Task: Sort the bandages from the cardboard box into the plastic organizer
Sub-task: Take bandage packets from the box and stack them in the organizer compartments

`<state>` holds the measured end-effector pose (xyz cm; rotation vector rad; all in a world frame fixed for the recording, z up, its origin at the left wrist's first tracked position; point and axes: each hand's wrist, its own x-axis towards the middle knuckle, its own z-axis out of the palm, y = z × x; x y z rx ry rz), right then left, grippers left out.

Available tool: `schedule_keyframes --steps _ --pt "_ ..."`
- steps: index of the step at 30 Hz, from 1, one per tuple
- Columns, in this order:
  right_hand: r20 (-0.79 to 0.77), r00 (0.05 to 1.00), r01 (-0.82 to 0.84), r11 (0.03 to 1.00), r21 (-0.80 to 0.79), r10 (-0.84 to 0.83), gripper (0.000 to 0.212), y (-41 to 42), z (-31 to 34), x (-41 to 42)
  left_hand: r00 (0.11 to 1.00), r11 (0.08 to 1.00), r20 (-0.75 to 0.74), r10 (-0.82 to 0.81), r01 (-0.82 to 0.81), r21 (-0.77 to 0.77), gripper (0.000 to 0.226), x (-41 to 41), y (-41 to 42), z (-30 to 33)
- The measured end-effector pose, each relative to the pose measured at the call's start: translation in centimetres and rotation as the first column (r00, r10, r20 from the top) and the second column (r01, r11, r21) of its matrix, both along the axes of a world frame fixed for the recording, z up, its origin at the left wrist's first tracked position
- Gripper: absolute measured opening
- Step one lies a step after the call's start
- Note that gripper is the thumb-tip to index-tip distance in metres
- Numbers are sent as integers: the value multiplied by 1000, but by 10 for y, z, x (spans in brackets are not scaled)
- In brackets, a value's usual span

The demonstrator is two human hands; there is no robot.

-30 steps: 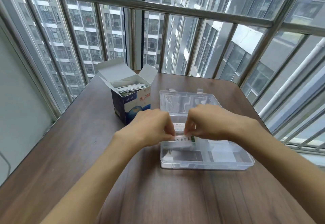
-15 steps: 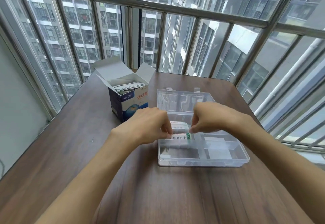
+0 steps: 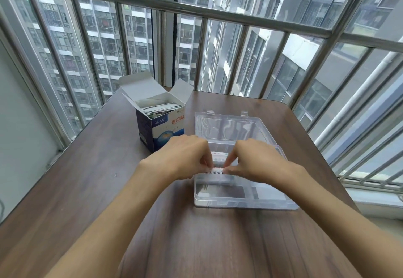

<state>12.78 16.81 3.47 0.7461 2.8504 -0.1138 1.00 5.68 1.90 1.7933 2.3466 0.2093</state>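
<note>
A small white bandage [image 3: 216, 170] with dark print and a red edge was held over the left part of the clear plastic organizer [image 3: 239, 203], just above a divider between its compartments. Most of the strip was covered by fingers, so its full length and which compartment lay under it could not be made out. The left hand [image 3: 185, 157] pinched its left end with curled fingers and thumb; the right hand [image 3: 253, 160] pinched the right end the same way, and the fingertips of the two hands nearly met. More printed strips [image 3: 219, 154] showed between the hands farther back, partly hidden. The organizer lay open on the brown wooden table [image 3: 87, 190], its lid [image 3: 229, 125] folded back flat. Just left of it stood the open cardboard box [image 3: 161, 125], blue and white, with a stack of bandages [image 3: 159, 108] inside. Beyond the table edge ran a metal railing [image 3: 196, 14], with tall buildings behind the glass.
</note>
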Motion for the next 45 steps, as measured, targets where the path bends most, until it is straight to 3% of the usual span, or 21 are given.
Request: schedule_keyframes --steps 7,10,12,14,16,19,22,27,29,34,38,40,42,45 --pt "-4 999 -33 995 -91 33 23 10 -3 0 994 1000 107 14 -13 -7 16 -3 -1 -1" --pt "-153 988 -62 985 -159 37 21 14 14 -2 974 988 216 72 -99 119 18 -11 -13 20" --pt "-417 909 -105 976 -189 17 15 16 28 -17 950 908 247 191 -267 322 28 -20 -25 37" --pt "-666 743 -206 970 -131 68 14 13 38 -41 891 725 221 398 -452 519 29 -31 -37 50" --pt "-733 661 -337 937 -98 161 17 4 43 -71 816 619 154 557 -532 578 17 -44 -49 51" --pt "-583 769 -473 846 -245 262 27 -6 45 -111 779 697 158 606 -616 366 22 -63 -56 40" --pt "-346 873 -459 818 -347 343 34 -10 45 -138 764 740 250 595 -642 202 28 -67 -56 37" --pt "53 906 -387 874 -295 419 31 -7 59 -158 751 739 387 534 -638 217 31 -64 -52 39" --pt "87 899 -396 882 -254 429 27 -7 62 -160 741 723 407 535 -650 233 30 -63 -50 37" --pt "-217 886 -447 881 -156 411 17 -8 52 -151 733 681 376 566 -673 288 26 -66 -49 32" --pt "-439 744 -468 861 196 504 19 -3 30 -139 761 651 357 542 -648 395 59 -69 -48 29" --pt "-553 647 -439 850 292 524 21 -1 21 -134 780 622 317 540 -623 475 69 -68 -48 29" --pt "-706 538 -399 877 269 461 21 0 18 -127 792 596 299 533 -602 532 74 -67 -47 30" --pt "-907 391 -333 943 19 156 23 -3 23 -112 806 560 323 496 -581 591 75 -66 -46 34"
